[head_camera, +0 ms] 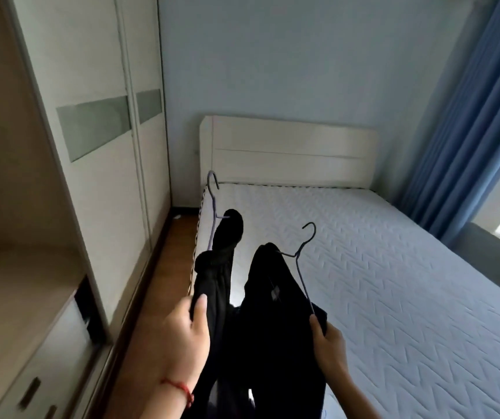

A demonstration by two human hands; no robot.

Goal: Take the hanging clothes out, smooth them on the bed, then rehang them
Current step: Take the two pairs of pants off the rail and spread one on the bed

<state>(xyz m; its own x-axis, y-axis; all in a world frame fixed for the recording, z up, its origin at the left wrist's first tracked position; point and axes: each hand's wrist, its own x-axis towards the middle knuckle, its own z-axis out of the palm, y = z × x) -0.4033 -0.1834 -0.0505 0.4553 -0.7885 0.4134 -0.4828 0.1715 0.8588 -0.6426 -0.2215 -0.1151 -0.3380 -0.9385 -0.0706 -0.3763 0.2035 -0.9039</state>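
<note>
With the left hand (182, 334) and right hand (330, 343) each gripping dark clothes (276, 313) on hangers (301, 258), both should be laid flat near the bed's (393, 282) left edge.

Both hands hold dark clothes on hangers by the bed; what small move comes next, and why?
Probably lower both garments onto the mattress. The left hand and right hand each grip a black garment on a hanger, held above the near edge, nothing laid flat yet.
</note>
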